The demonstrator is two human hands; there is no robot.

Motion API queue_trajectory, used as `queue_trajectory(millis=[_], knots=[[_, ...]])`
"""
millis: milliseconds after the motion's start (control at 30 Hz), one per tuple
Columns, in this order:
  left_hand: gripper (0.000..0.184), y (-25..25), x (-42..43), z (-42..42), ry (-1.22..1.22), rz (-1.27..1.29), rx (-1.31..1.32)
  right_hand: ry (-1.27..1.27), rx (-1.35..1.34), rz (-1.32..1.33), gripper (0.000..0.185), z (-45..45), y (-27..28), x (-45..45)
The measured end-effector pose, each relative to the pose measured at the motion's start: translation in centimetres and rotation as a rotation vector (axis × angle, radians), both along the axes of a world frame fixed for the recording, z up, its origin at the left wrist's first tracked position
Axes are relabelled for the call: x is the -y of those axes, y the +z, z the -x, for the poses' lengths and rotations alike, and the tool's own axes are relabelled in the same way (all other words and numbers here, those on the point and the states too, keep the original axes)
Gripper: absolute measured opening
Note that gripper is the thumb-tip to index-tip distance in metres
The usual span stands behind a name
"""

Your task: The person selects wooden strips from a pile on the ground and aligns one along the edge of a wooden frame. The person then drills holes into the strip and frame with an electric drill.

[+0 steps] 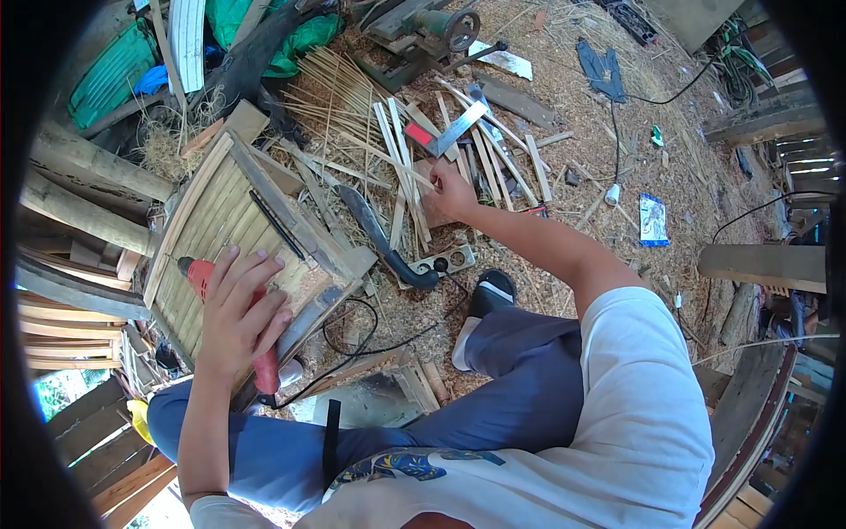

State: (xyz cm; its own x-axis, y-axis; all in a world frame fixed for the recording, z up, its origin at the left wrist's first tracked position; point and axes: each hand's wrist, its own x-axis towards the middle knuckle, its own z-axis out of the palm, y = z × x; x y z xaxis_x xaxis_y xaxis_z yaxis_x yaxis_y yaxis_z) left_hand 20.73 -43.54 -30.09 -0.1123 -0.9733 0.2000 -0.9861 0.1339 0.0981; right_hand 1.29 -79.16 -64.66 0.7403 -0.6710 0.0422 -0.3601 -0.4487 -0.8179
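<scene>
My left hand (242, 309) lies over a red power drill (264, 366), its fingers spread across the top of the tool. The drill rests on a slatted wooden panel (207, 216) at the left, beside a thin black strip (277, 225). My right hand (450, 189) reaches down to the pile of wood strips, its fingers closed around the end of a thin light strip (379, 156). A try square with a metal blade (462, 129) and red part (419, 133) lies just above that hand.
A machete (361, 220) with a dark handle and a power strip (457, 258) lie near my foot. A machine with a wheel (462, 30) stands at the top. Black cables cross the shavings-covered ground (564, 256). A blue-white packet (653, 220) lies right.
</scene>
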Motion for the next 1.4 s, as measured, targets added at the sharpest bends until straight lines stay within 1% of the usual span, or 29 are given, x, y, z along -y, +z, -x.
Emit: queue_trajectory(millis=[100,200,300,333,367,433,467,500,567,600,633,700,767,800,833,867,900,933,967,1000,1033,1100,1133,1233,1267,1333,1367,1400], knots=[[0.022,0.1,0.1,-0.1,0.004,-0.004,0.001,-0.011,0.002,0.0,0.031,-0.1,0.0,-0.1],[0.021,0.4,0.0,-0.2,0.006,0.0,-0.009,-0.042,-0.067,-0.061,0.027,-0.5,0.2,-0.1],[0.02,1.3,-0.1,-0.1,0.014,0.004,0.02,-0.032,-0.033,-0.236,0.027,-1.2,1.0,0.3],[0.019,1.8,-0.2,-0.2,0.023,0.009,0.022,-0.075,0.037,-0.422,0.028,-1.7,1.2,0.2],[0.019,2.4,-0.5,-0.4,0.036,0.018,0.027,-0.079,0.073,-0.498,0.027,-1.9,1.5,0.5],[0.018,3.3,-1.1,-0.8,0.075,0.058,0.036,-0.064,0.144,-0.643,0.026,-2.8,3.9,0.8],[0.018,3.9,-1.3,-1.0,0.098,0.09,0.042,-0.013,0.228,-0.677,0.024,-3.1,5.2,0.7],[0.018,4.6,-1.7,-1.4,0.125,0.124,0.051,0.005,0.22,-0.64,0.025,-3.3,7.0,0.7],[0.019,6.1,-2.6,-2.0,0.172,0.222,0.022,0.05,0.208,-0.563,0.026,-3.4,12.5,-0.1],[0.02,7.0,-3.1,-2.2,0.199,0.27,0.005,0.122,0.242,-0.56,0.029,-3.4,15.6,-0.7],[0.021,7.9,-3.8,-2.3,0.228,0.32,-0.012,0.172,0.317,-0.506,0.03,-4.0,16.8,-1.0],[0.024,9.9,-5.2,-2.5,0.236,0.373,-0.052,0.244,0.187,-0.385,0.032,-4.0,23.9,-2.6],[0.025,11.7,-6.5,-2.6,0.247,0.398,-0.129,0.328,0.143,-0.205,0.03,-4.6,30.0,-5.1],[0.037,12.4,-7.1,-2.6,0.236,0.389,-0.11,0.361,0.139,-0.134,0.028,-4.6,32.8,-6.9],[0.043,12.8,-7.6,-2.2,0.246,0.386,-0.028,0.385,0.127,-0.065,0.027,-4.3,35.0,-8.7],[0.048,13.2,-7.9,-1.5,0.255,0.379,0.047,0.408,0.141,-0.051,0.023,-4.1,36.5,-10.6],[0.054,13.5,-8.3,-0.8,0.269,0.37,0.118,0.464,0.162,0.025,0.024,-3.9,37.8,-12.1],[0.053,13.9,-8.8,-0.3,0.264,0.376,0.207,0.527,0.182,0.092,0.025,-3.8,38.8,-13.7],[0.049,13.4,-9.8,-0.8,0.277,0.25,0.147,0.59,0.205,0.149,0.026,-3.7,39.5,-15.4],[0.044,12.7,-10.7,-1.5,0.289,0.124,0.088,0.614,0.104,0.148,0.03,-3.5,40.4,-16.7],[0.039,11.8,-11.7,-2.2,0.299,-0.001,0.029,0.586,0.127,0.154,0.031,-3.5,40.9,-18.2],[0.028,9.2,-13.7,-3.6,0.34,0.052,-0.091,0.523,0.176,0.163,0.032,-3.1,41.4,-21.3],[0.024,8.3,-14.8,-4.5,0.355,0.077,-0.146,0.492,0.207,0.575,0.034,-2.8,41.7,-22.1],[0.02,7.1,-18.5,-8.3,0.512,-0.148,-0.423,0.229,0.359,0.48,0.046,-1.7,39.7,-24.1],[0.021,7.8,-19.5,-9.0,0.584,-0.262,-0.6,0.176,0.354,0.372,0.047,-1.4,37.8,-24.4],[0.022,6.7,-21.5,-9.8,0.619,-0.214,-0.769,0.065,0.342,0.148,0.05,-0.6,32.5,-25.2],[0.023,6.4,-22.1,-10.0,0.63,-0.187,-0.845,0.109,0.261,0.041,0.051,-0.7,31.7,-26.0],[0.023,6.7,-22.4,-9.8,0.656,-0.167,-0.817,0.148,0.179,-0.063,0.052,-0.9,31.2,-26.9]])
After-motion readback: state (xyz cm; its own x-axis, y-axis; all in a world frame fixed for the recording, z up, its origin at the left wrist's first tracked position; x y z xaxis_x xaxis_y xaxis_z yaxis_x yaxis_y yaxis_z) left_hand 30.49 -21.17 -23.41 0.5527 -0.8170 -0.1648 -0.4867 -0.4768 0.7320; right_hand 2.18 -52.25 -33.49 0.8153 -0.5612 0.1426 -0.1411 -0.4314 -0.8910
